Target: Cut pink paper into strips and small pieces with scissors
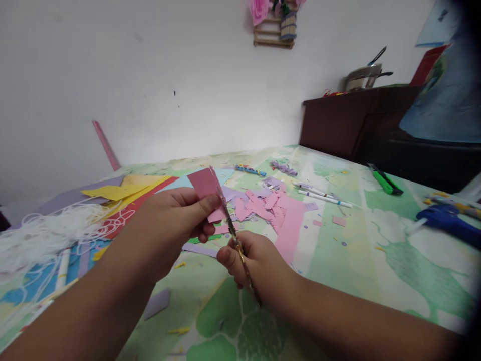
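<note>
My left hand point(184, 210) pinches a small piece of pink paper point(203, 183) between thumb and fingers, raised over the table. In my right hand point(255, 258) is a pair of scissors point(230, 220) with gold-coloured handles, its blades pointing up and away. The blades lie along the right edge of the pink paper, by my left thumb; a thin strip stands at that edge. Behind the scissors, pink paper scraps point(268, 205) are heaped on the table with a larger pink sheet point(291, 228).
White string point(63, 230) lies tangled at left beside yellow paper point(116, 192) and other coloured sheets. White sticks point(325, 198), a green utility knife point(387, 181) and a blue-handled tool point(449, 223) lie to the right on the patterned tablecloth point(338, 271). A dark cabinet stands behind.
</note>
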The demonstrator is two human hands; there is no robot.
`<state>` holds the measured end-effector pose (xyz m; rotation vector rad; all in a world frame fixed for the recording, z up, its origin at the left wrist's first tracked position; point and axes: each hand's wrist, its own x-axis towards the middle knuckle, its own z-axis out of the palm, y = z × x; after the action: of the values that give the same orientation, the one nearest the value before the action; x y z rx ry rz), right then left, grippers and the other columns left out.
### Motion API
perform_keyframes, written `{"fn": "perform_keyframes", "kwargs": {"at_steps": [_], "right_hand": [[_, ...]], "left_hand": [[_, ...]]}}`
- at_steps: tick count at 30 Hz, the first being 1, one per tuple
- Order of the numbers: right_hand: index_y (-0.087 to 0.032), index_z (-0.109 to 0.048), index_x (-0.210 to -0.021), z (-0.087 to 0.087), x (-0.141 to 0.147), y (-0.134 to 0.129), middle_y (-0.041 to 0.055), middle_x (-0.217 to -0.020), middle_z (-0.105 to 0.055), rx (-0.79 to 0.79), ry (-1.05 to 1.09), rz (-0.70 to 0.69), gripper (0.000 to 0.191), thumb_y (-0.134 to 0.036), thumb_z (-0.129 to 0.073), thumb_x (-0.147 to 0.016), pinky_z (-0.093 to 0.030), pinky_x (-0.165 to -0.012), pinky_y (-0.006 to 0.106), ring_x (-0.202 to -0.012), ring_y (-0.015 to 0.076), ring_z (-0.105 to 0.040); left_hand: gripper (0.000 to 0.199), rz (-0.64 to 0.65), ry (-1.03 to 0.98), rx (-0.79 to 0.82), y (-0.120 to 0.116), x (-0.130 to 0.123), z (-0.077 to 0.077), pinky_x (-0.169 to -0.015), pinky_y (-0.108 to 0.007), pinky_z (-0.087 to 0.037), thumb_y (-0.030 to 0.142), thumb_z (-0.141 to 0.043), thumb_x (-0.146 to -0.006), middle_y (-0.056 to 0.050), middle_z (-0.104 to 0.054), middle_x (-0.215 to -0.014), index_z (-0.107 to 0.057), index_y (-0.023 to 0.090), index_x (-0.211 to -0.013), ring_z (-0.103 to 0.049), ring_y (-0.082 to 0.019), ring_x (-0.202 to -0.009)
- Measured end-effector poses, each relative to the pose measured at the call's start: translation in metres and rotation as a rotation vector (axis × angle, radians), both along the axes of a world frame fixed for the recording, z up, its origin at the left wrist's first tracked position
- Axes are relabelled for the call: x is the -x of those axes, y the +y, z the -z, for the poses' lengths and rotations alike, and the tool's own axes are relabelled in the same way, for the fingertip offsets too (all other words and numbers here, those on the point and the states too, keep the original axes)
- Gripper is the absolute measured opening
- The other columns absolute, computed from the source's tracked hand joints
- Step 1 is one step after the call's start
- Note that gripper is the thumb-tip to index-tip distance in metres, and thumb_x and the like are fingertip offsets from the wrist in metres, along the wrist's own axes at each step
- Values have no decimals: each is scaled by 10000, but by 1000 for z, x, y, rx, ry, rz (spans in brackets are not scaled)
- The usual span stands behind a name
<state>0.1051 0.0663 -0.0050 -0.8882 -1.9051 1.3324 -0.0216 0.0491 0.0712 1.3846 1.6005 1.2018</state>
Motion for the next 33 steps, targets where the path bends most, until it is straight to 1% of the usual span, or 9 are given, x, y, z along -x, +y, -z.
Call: {"fn": "perform_keyframes", "kwargs": {"at_steps": [6, 10, 16, 22, 25, 29, 33], "right_hand": [[-172, -413, -636, 3, 0, 3, -37, -486, -409, -44, -56, 52, 431, -601, -389, -632, -228, -382, 183, -444, 68, -353], [-170, -424, -634, 4, 0, 4, -38, -476, -415, -42, -75, 54, 434, -603, -411, -615, -236, -386, 184, -438, 68, -359], [-168, -424, -631, 2, 0, 3, -42, -459, -409, -40, -71, 39, 418, -586, -423, -619, -238, -389, 184, -429, 67, -366], [-170, -419, -623, 2, 1, 2, -47, -455, -387, -64, -64, 59, 409, -578, -440, -614, -222, -378, 179, -424, 61, -341], [-162, -407, -577, 1, 1, 1, -41, -460, -361, -90, -60, 67, 415, -572, -420, -633, -211, -370, 180, -427, 59, -313], [-157, -392, -568, -1, 0, 0, -37, -495, -341, -139, -18, 88, 420, -567, -384, -661, -218, -375, 177, -446, 56, -281], [-157, -398, -574, -1, -1, 0, -39, -484, -346, -172, 10, 84, 410, -555, -383, -673, -231, -383, 177, -443, 58, -297]], "left_hand": [[248, -49, 149, -6, -3, -1, -3, -364, -149, -268, 409, -534, -614, 71, -430, -391, -535, 165, -568, -368, -36, -366], [249, -44, 169, 2, -2, 2, -2, -372, -149, -268, 421, -529, -614, 77, -431, -392, -537, 174, -586, -366, -35, -369], [282, -55, 200, -4, -3, 2, -2, -371, -166, -270, 444, -520, -608, 64, -448, -391, -534, 169, -548, -381, -48, -369], [273, -37, 181, -3, -5, 2, -2, -376, -167, -284, 440, -514, -615, 61, -457, -390, -539, 172, -567, -400, -52, -375], [265, -35, 147, 11, -5, 3, -3, -373, -172, -298, 438, -522, -606, 58, -457, -378, -550, 176, -587, -409, -59, -366], [228, -39, 136, 30, -7, -1, -5, -337, -170, -278, 393, -551, -592, 52, -458, -338, -535, 179, -516, -393, -59, -325], [233, -13, 94, 31, -8, -8, -9, -319, -168, -254, 339, -543, -611, 43, -463, -323, -498, 175, -453, -382, -57, -305]]}}
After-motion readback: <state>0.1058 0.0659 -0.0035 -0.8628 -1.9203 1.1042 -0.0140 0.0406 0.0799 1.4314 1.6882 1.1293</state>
